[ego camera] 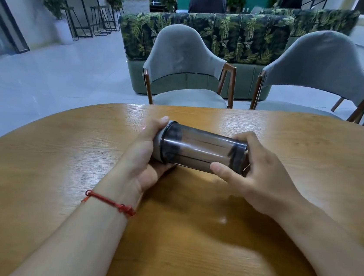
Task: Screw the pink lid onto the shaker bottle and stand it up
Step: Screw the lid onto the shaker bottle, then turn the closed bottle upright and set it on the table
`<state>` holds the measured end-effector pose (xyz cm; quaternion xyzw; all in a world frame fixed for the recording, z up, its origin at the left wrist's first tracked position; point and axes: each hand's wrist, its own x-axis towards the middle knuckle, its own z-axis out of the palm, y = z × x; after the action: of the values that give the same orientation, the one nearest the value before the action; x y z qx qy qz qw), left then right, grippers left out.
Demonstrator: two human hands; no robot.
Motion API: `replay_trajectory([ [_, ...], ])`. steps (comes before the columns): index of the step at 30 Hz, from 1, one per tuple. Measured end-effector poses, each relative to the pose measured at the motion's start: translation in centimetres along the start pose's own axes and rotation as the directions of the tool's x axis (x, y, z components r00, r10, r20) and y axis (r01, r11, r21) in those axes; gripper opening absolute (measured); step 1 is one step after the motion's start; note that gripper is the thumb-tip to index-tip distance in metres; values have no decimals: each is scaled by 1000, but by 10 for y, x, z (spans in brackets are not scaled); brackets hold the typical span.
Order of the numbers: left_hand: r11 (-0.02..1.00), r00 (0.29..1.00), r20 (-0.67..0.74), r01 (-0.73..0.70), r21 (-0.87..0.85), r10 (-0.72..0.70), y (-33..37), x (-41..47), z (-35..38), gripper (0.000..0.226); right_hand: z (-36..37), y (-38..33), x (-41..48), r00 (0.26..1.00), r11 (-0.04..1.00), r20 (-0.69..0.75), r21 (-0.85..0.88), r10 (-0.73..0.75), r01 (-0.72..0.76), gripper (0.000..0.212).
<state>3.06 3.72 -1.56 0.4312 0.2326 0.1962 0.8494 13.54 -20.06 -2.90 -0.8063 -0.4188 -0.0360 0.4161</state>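
bottle (200,150) sideways, held just above the worktop (62,147) | left hand (142,156) wrapped round the lid (158,144) end | right hand (260,178) gripping the other end

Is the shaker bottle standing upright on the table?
No, the shaker bottle lies sideways, held between the left hand and right hand.

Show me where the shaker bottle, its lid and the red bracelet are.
shaker bottle (202,150): head view, middle of the smoky clear wall.
lid (158,145): head view, pale side beside the left palm.
red bracelet (110,202): head view, cord across the left wrist.
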Motion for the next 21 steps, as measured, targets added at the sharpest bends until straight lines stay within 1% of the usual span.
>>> replay_trajectory([
  [2,999,1000,7,-24,-22,24,-2,-2,3,49,-3,-1,-1,999,1000,-42,-5,-1,0,53],
  [3,998,999,17,-47,-29,48,-2,-4,5,52,-3,-2,-1,998,999,-58,49,26,-23,49],
  [4,996,995,44,-86,-38,87,-3,-4,7,46,-3,-5,1,994,984,-68,166,80,-68,45],
  [5,990,988,79,-133,-41,136,-5,-3,7,33,-2,-8,3,986,932,-55,338,155,-128,45],
  [6,981,974,115,-193,-31,196,-6,-2,6,21,-3,-11,6,970,835,2,507,244,-211,51],
  [7,967,957,142,-255,-12,254,-7,-2,7,17,-4,-12,9,944,731,79,614,319,-298,63],
  [8,951,939,165,-310,16,303,-6,-2,7,22,-5,-11,10,918,659,147,654,369,-370,72],
  [9,937,925,179,-347,40,335,-5,-3,8,35,-5,-11,11,900,628,197,658,389,-416,77],
  [11,917,905,210,-392,69,371,-1,-5,7,61,-6,-12,10,884,599,232,663,406,-449,78],
  [12,911,894,236,-406,71,380,1,-5,7,68,-5,-14,9,874,568,237,683,423,-460,76],
  [13,908,883,266,-415,61,386,1,-7,8,71,-3,-16,8,858,508,253,718,446,-476,74],
  [14,906,871,300,-421,46,390,0,-9,10,74,-1,-18,8,830,407,306,759,467,-509,72],
  [15,904,859,335,-425,46,387,-3,-11,11,80,2,-20,8,791,265,398,790,465,-553,73],
  [16,901,850,372,-427,76,372,-9,-13,13,86,5,-24,8,749,107,515,791,417,-603,75],
  [17,897,846,412,-422,132,337,-16,-15,16,85,8,-28,6,710,-23,621,758,332,-652,77],
  [18,887,843,454,-414,205,288,-24,-18,19,79,11,-32,3,674,-95,697,709,246,-699,81],
  [19,870,839,487,-411,273,243,-30,-20,22,73,14,-35,-1,647,-105,740,669,185,-735,87],
  [21,851,852,474,-407,331,223,-35,-22,25,68,20,-37,-5,607,-36,778,619,161,-784,98],
])
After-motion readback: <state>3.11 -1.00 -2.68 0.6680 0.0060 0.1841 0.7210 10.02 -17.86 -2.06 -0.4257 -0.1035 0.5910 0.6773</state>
